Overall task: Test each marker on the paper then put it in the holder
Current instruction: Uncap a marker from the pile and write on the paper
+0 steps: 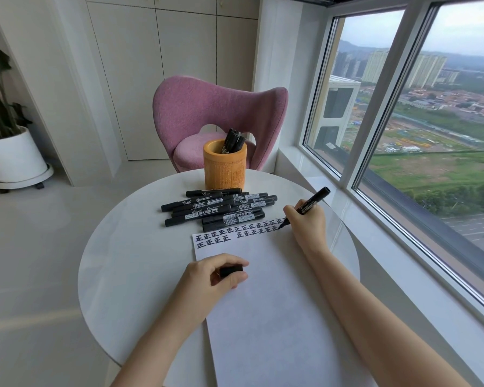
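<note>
— where am i in this?
— testing, i'd say. your left grip (207,277) curls round the cap (231,270), resting on the paper (263,317). ahead of it lie the untested markers (218,212), with the holder (225,166) behind them. your right grip (308,222) pinches the marker (313,201), tip on the paper.
— next?
— cap it, then carry it over the pile to the holder.
— room?
— blank paper between the grips; the tabletop (341,247) rim runs near the right grip's outer side.
</note>
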A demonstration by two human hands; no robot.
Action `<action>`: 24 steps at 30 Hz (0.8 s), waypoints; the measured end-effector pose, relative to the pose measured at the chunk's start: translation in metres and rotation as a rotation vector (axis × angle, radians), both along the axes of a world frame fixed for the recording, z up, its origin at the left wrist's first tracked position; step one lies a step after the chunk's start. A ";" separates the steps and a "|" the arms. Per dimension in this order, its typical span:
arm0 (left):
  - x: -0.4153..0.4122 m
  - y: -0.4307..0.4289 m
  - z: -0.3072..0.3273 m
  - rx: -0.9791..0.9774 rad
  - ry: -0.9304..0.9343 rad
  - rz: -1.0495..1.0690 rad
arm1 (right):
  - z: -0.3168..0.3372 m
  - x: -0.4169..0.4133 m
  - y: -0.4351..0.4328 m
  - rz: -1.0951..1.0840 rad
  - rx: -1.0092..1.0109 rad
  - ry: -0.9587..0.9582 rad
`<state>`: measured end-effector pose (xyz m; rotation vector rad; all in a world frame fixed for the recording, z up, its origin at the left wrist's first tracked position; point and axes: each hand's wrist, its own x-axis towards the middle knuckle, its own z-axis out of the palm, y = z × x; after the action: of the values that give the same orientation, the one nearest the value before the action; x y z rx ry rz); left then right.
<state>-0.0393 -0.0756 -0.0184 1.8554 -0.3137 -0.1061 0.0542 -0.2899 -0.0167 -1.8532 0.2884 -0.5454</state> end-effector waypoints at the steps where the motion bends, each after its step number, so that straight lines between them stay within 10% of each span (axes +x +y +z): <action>1: 0.000 0.000 0.000 0.002 -0.002 -0.001 | 0.000 0.001 -0.001 -0.011 0.021 0.010; 24: 0.000 0.001 0.006 -0.077 -0.165 0.136 | 0.023 -0.023 -0.011 0.248 0.408 0.018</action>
<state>-0.0392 -0.0742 -0.0120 1.8070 -0.3003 0.1508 0.0312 -0.3007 0.0067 -1.4703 0.1627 -0.2740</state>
